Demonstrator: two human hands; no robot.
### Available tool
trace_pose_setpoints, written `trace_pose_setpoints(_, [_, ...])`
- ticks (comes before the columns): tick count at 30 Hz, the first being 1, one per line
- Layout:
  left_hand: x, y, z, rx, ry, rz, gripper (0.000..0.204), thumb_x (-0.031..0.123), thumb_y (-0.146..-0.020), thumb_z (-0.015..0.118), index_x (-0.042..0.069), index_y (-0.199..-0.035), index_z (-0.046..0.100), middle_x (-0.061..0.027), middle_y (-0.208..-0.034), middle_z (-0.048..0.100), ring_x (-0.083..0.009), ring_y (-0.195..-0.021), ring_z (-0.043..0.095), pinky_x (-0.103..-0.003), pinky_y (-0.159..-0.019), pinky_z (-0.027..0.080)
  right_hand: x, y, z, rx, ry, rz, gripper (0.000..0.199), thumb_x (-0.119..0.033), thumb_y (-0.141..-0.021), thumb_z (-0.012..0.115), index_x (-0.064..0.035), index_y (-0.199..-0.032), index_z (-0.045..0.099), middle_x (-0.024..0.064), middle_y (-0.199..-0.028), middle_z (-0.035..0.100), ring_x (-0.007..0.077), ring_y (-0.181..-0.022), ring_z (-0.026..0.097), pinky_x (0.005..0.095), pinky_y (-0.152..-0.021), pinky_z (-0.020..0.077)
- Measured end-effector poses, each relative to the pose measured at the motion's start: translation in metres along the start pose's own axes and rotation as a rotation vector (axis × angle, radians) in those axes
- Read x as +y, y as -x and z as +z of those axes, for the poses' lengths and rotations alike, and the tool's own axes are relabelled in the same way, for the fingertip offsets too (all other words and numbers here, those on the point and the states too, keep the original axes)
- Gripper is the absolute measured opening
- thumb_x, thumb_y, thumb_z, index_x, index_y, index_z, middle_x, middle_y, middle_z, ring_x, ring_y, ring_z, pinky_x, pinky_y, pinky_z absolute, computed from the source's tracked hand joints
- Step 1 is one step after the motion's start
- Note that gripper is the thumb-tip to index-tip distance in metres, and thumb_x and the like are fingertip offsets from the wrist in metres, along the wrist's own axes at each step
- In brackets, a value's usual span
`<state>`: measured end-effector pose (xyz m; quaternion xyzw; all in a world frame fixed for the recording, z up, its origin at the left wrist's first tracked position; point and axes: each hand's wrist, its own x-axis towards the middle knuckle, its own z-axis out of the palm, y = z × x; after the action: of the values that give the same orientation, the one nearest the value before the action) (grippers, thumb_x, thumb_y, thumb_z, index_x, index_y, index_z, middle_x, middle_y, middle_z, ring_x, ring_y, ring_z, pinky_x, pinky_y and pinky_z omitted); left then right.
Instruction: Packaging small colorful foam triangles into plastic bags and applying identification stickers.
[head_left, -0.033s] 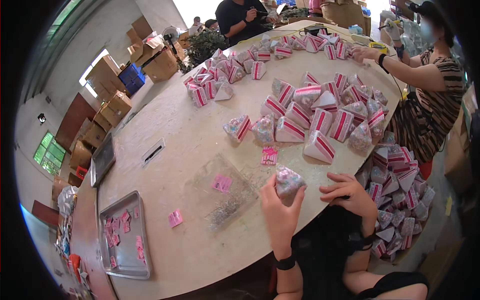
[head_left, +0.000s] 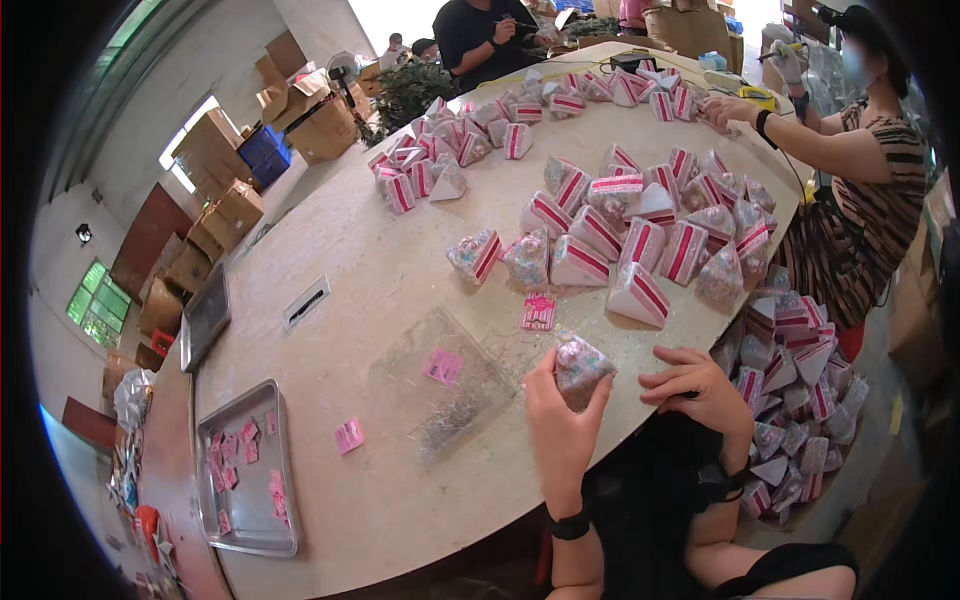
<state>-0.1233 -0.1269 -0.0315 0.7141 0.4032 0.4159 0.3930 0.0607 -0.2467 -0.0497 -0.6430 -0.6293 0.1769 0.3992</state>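
My left hand grips a wedge-shaped fake cake slice, its glittery, sprinkle-like face turned up, between thumb and fingers just above the table. To its right, my right hand hovers by the table's edge, fingers loosely bent and apart, holding nothing. Just beyond the held slice lies a small pink printed card. Left of my left hand, a second pink card rests on a clear plastic sheet with silvery glitter scattered over it.
White-and-pink cake slices crowd the table ahead, and more are heaped below its right edge. A metal tray with pink cards stands at left, near a loose pink card. A co-worker sits at right; another person is across the table.
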Motion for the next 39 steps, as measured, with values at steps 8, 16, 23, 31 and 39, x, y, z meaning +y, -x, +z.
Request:
trace_pose_setpoints(8, [-0.004, -0.001, 0.013, -0.09, -0.026, 0.12, 0.066, 0.015, -0.077, 0.077, -0.001, -0.133, 0.045, -0.019, -0.118, 0.054, -0.0342, -0.111, 0.053, -0.041, -0.095, 0.043, 0.014, -0.001, 0.001, -0.012, -0.096, -0.025, 0.016, -0.019, -0.075, 0.077, -0.0176, -0.091, 0.078, -0.0001, -0.1, 0.073, 0.0222, -0.116, 0.059, 0.0394, -0.1, 0.0326])
trace_pose_setpoints(16, [-0.01, -0.001, 0.019, -0.082, -0.117, 0.197, 0.068, 0.016, -0.078, 0.077, -0.002, -0.135, 0.043, -0.0208, -0.117, 0.054, -0.0362, -0.109, 0.052, -0.043, -0.095, 0.041, 0.009, -0.003, 0.001, 0.048, -0.073, -0.034, 0.008, -0.025, -0.082, 0.074, -0.0178, -0.084, 0.077, -0.002, -0.092, 0.072, 0.014, -0.106, 0.061, 0.0348, -0.097, 0.0292])
trace_pose_setpoints(23, [-0.011, 0.003, 0.014, -0.086, -0.153, 0.253, 0.066, 0.016, -0.079, 0.075, -0.003, -0.134, 0.043, -0.0216, -0.118, 0.051, -0.0361, -0.112, 0.05, -0.042, -0.096, 0.041, 0.01, -0.004, 0.01, 0.136, -0.087, -0.009, 0.009, -0.022, -0.081, 0.073, -0.0134, -0.08, 0.073, -0.0018, -0.087, 0.072, 0.0147, -0.099, 0.063, 0.0337, -0.095, 0.0306])
trace_pose_setpoints(31, [-0.008, 0.002, -0.002, -0.034, -0.283, 0.214, 0.059, 0.015, -0.08, 0.073, -0.001, -0.131, 0.047, -0.0214, -0.123, 0.049, -0.0399, -0.12, 0.044, -0.048, -0.101, 0.036, -0.012, -0.027, 0.04, 0.431, -0.031, -0.059, 0.012, -0.01, -0.084, 0.068, -0.0012, -0.082, 0.061, 0.0127, -0.08, 0.061, 0.03, -0.082, 0.058, 0.0358, -0.074, 0.0447])
trace_pose_setpoints(39, [-0.022, 0.007, -0.028, 0.151, -0.407, 0.116, 0.047, 0.014, -0.083, 0.068, 0.0, -0.125, 0.051, -0.0194, -0.121, 0.05, -0.0382, -0.118, 0.045, -0.047, -0.1, 0.037, -0.018, -0.032, 0.059, 0.362, -0.153, 0.014, 0.015, -0.011, -0.095, 0.056, -0.0001, -0.087, 0.053, 0.0142, -0.09, 0.066, 0.026, -0.074, 0.062, 0.0338, -0.069, 0.0478])
